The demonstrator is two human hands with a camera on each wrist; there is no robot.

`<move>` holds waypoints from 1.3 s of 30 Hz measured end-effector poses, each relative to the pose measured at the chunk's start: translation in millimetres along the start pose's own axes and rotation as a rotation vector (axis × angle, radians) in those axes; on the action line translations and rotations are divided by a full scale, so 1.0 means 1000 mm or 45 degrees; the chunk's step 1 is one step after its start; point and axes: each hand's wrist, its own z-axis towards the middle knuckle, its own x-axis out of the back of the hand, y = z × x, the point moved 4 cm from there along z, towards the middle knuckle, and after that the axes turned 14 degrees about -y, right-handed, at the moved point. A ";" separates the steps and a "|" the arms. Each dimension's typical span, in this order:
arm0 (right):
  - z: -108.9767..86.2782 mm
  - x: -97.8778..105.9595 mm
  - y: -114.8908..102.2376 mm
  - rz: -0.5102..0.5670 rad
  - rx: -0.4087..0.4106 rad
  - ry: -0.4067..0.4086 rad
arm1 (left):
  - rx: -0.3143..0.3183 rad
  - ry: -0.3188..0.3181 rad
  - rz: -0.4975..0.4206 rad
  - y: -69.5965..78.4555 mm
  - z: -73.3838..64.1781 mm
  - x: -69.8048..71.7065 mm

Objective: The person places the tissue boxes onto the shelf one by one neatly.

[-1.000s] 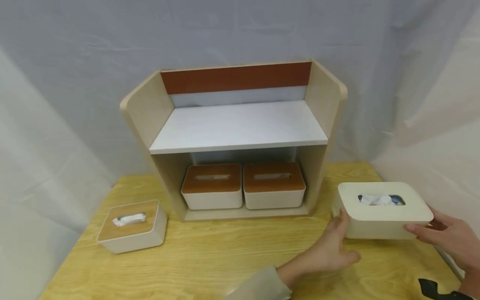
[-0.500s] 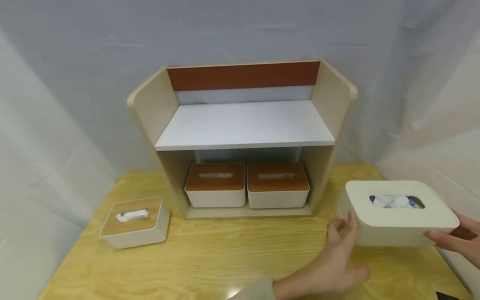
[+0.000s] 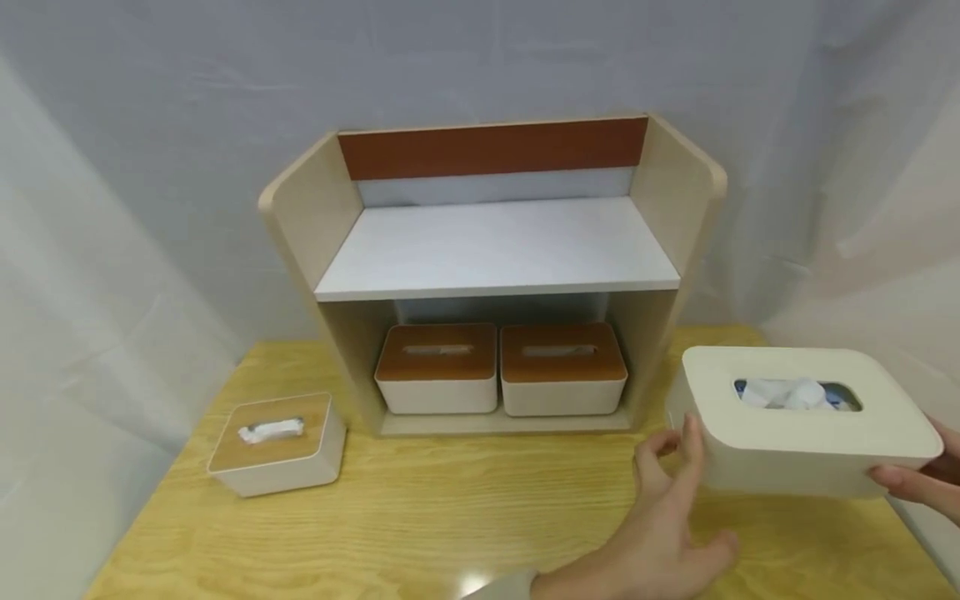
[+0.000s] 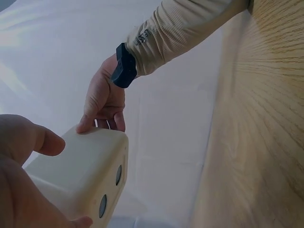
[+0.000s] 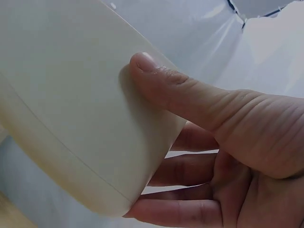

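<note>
A cream tissue box with white tissue in its oval slot is held up off the table at the right of the head view. My right hand grips its right end, thumb on the front wall and fingers round the end. My left hand is at the left end, fingertips against the front left corner, its thumb standing away from the box. Two round holes show along the lower side of the box in the left wrist view.
On the wooden table stands a two-tier shelf. Two brown-topped tissue boxes, a left one and a right one, sit in its lower tier. Another wood-topped tissue box stands at the left. White cloth hangs behind.
The cream tissue box has shifted right and appears larger, nearer the camera, with both hands moving along with it. The whole scene has slid slightly right as the head view turned.
</note>
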 end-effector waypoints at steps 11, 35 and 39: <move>0.001 -0.013 -0.041 -0.173 -0.020 0.012 | -0.199 0.241 0.073 0.008 -0.011 0.018; 0.024 -0.038 -0.160 -0.158 0.446 0.161 | -0.598 0.638 0.273 0.047 -0.038 0.080; 0.032 -0.041 -0.178 -0.226 0.454 0.172 | -0.602 0.710 0.306 0.052 -0.042 0.095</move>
